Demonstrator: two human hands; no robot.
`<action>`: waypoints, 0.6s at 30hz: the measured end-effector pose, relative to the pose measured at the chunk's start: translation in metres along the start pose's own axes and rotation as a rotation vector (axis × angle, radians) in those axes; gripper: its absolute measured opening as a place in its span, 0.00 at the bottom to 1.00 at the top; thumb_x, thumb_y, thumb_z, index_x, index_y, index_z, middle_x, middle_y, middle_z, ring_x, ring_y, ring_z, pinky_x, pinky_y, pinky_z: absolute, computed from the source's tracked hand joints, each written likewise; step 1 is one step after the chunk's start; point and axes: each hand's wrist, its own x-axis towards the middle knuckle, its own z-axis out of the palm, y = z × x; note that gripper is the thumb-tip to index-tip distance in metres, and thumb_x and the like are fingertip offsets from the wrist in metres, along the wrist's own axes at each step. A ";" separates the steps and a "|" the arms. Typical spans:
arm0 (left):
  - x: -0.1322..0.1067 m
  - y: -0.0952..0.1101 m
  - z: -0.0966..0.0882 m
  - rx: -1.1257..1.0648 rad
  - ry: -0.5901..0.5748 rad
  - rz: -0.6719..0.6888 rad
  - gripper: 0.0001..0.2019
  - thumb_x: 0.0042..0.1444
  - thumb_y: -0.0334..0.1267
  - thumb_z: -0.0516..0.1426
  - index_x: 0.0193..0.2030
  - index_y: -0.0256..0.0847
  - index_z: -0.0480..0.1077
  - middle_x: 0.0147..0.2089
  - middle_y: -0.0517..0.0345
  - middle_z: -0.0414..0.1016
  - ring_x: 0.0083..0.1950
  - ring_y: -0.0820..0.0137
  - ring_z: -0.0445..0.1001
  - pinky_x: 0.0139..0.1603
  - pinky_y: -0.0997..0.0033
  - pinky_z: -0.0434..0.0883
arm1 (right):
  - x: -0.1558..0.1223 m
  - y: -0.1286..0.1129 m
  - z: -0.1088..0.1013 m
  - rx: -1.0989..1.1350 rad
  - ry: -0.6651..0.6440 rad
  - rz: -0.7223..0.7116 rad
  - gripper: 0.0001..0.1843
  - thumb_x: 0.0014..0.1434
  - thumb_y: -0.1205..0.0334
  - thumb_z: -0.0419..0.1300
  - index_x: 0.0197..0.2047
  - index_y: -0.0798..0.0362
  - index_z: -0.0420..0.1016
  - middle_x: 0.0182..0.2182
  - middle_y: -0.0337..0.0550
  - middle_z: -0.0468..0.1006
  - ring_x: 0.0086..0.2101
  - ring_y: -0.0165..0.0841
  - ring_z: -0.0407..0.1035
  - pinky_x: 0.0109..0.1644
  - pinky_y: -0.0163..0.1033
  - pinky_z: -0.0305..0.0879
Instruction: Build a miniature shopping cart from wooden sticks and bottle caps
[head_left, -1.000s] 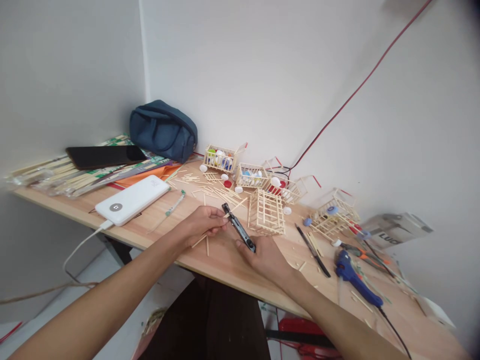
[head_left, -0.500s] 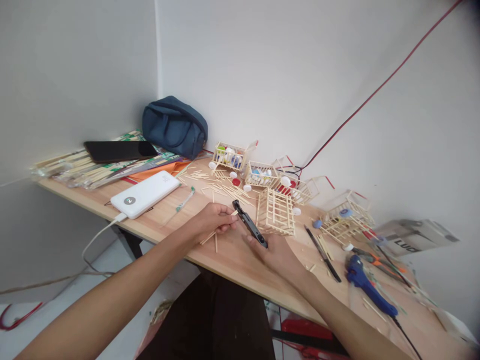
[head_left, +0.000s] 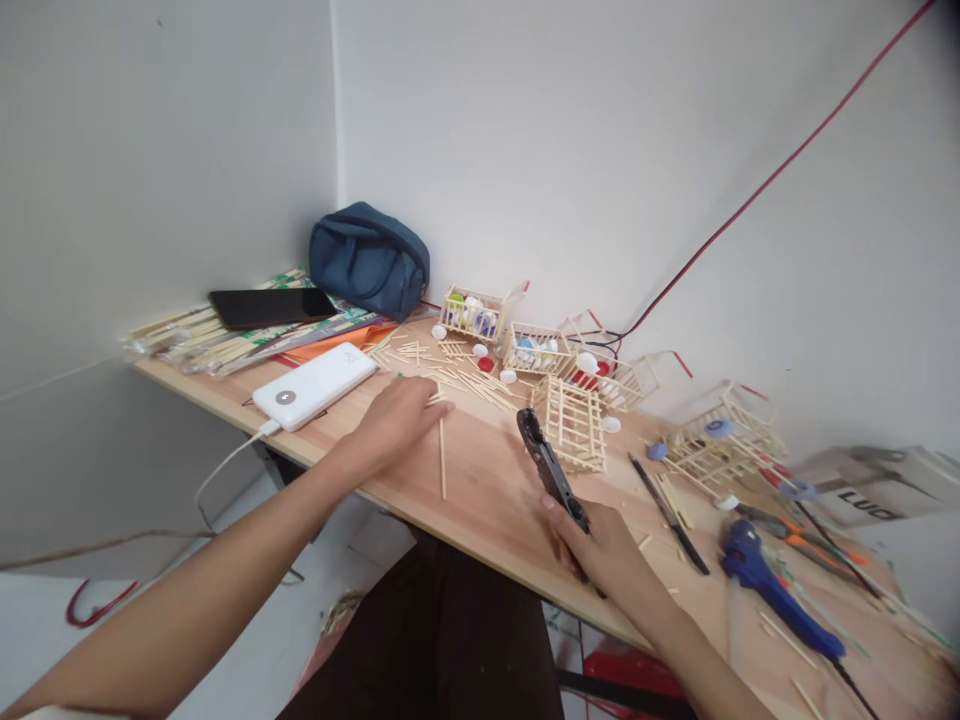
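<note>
The right hand [head_left: 607,545] has its grip closed round the handles of a black cutter [head_left: 551,470] near the bench's [head_left: 480,510] front edge. The left hand [head_left: 397,415] lies flat, grip slack and empty, beside thin wooden sticks [head_left: 442,460]. These look light, stiff and easily snapped, so they are best pinched mid-length.

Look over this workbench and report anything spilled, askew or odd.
Loose wooden sticks lie scattered over the table beyond the left hand, with small caps strewn among them, like a spill rather than sorted stock. The right hand grips a black cutter.
</note>
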 end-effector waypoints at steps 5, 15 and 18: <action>-0.006 0.013 0.019 0.234 -0.176 -0.005 0.06 0.55 0.38 0.55 0.32 0.38 0.69 0.40 0.44 0.76 0.45 0.57 0.73 0.40 0.64 0.63 | -0.003 0.002 0.002 -0.042 0.042 -0.039 0.31 0.61 0.36 0.47 0.18 0.50 0.62 0.14 0.40 0.70 0.21 0.35 0.67 0.29 0.37 0.59; -0.002 0.016 0.008 0.214 -0.201 -0.045 0.07 0.49 0.26 0.51 0.30 0.35 0.71 0.37 0.39 0.76 0.42 0.55 0.73 0.40 0.63 0.63 | -0.006 0.003 -0.001 0.066 0.037 -0.061 0.31 0.62 0.38 0.47 0.17 0.50 0.62 0.13 0.39 0.68 0.19 0.33 0.65 0.27 0.36 0.59; -0.005 0.020 0.001 0.131 -0.199 0.005 0.06 0.52 0.31 0.51 0.29 0.37 0.69 0.34 0.48 0.75 0.38 0.62 0.71 0.37 0.68 0.62 | -0.004 0.003 0.002 0.204 0.084 -0.043 0.29 0.59 0.39 0.51 0.17 0.51 0.63 0.12 0.39 0.67 0.16 0.32 0.63 0.23 0.36 0.58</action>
